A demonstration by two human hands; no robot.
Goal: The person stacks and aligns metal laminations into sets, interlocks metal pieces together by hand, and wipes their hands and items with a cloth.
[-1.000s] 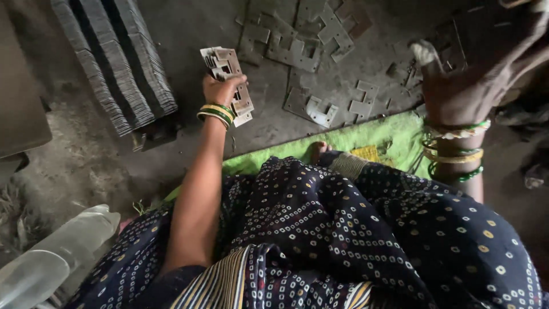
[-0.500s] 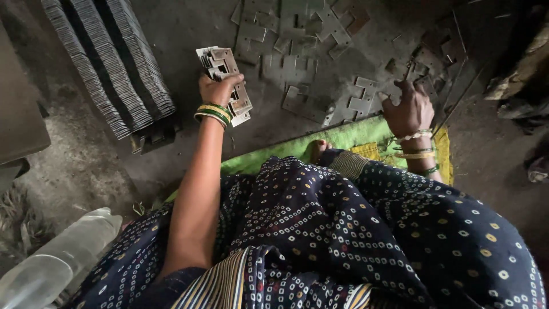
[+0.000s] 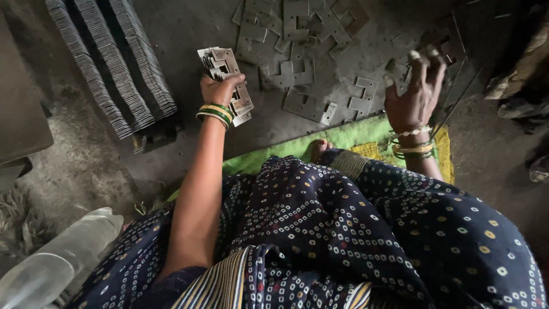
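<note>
My left hand [image 3: 219, 91] is closed around a stack of grey stamped metal plates [image 3: 226, 64], held upright a little above the floor. My right hand [image 3: 414, 98] hovers with fingers spread over loose metal plates [image 3: 297, 77] of the same notched shape, which lie scattered on the dark floor; nothing shows in its grip. Both wrists carry bangles. My lap, in dark blue dotted cloth [image 3: 354, 240], fills the lower half of the view.
Long rows of plates stacked on edge [image 3: 108, 63] lie at the upper left. A green and yellow mat [image 3: 349, 136] is under my legs, with a foot [image 3: 319, 150] showing on it. A clear plastic bottle [image 3: 54, 263] lies at the bottom left.
My right hand came down from near the camera to the loose plates, then lifted slightly with its fingers spread. The left hand kept the stack almost still.
</note>
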